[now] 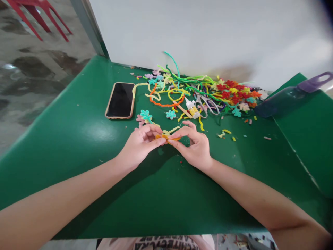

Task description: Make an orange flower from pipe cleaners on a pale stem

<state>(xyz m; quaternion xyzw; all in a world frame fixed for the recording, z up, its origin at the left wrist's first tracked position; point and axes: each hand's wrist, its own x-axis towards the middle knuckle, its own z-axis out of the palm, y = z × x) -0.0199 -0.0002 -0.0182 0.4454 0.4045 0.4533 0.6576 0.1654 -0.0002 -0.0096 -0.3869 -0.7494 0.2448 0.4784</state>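
Pinching an orange pipe cleaner piece [166, 137] between both fingertips, left hand [142, 144] and right hand [194, 146] risked it slipping and springing toward the glue bottle [191, 108] just beyond.

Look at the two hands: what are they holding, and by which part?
Both hold one orange pipe cleaner: the left hand pinches its left end, the right hand its right end.

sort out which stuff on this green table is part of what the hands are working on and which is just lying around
In use:
- left hand and right hand, both pinching the orange pipe cleaner
- pile of pipe cleaners
- glue bottle
- scissors
- finished teal flower

Lying about:
- phone
- purple-capped bottle
- red chair
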